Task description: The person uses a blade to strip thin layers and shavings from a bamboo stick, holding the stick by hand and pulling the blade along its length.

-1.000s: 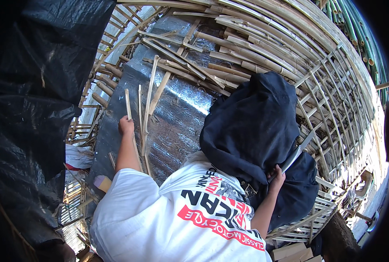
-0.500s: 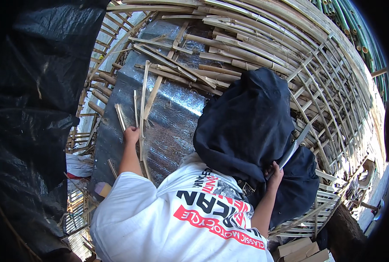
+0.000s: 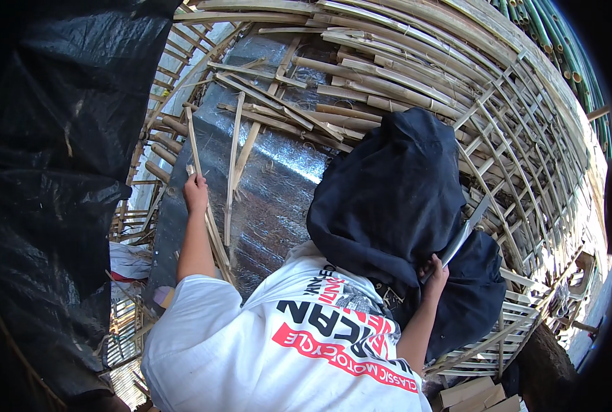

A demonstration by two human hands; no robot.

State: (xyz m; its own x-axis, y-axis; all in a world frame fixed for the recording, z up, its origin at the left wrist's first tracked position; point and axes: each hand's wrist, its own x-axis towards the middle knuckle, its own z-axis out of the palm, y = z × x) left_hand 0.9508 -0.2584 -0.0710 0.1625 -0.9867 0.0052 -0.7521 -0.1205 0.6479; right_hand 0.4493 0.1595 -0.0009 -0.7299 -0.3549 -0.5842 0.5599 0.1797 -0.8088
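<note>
My left hand [image 3: 195, 193] is closed around split bamboo strips over the left side of the dark sheet. One long bamboo strip [image 3: 193, 137] reaches away beyond the fist. More strips [image 3: 218, 248] run from below the fist toward my white shirt; whether they are the same pieces is hidden. Wrapped round the handle of a long knife [image 3: 465, 232], my right hand [image 3: 435, 269] rests against the black cloth [image 3: 388, 192] over my legs. The blade points away and to the right, apart from the bamboo. My fingers cover most of the handle.
Several loose bamboo strips [image 3: 285, 110] lie across the shiny dark sheet [image 3: 272, 196]. Beyond them are stacked split bamboo lengths [image 3: 388, 79]. A woven bamboo lattice [image 3: 519, 165] curves along the right, and black plastic sheeting [image 3: 52, 158] hangs at the left. Green bamboo poles [image 3: 553, 48] stand far right.
My left hand has moved away from me and slightly left, and a long strip now extends beyond it. The right hand and knife have hardly moved.
</note>
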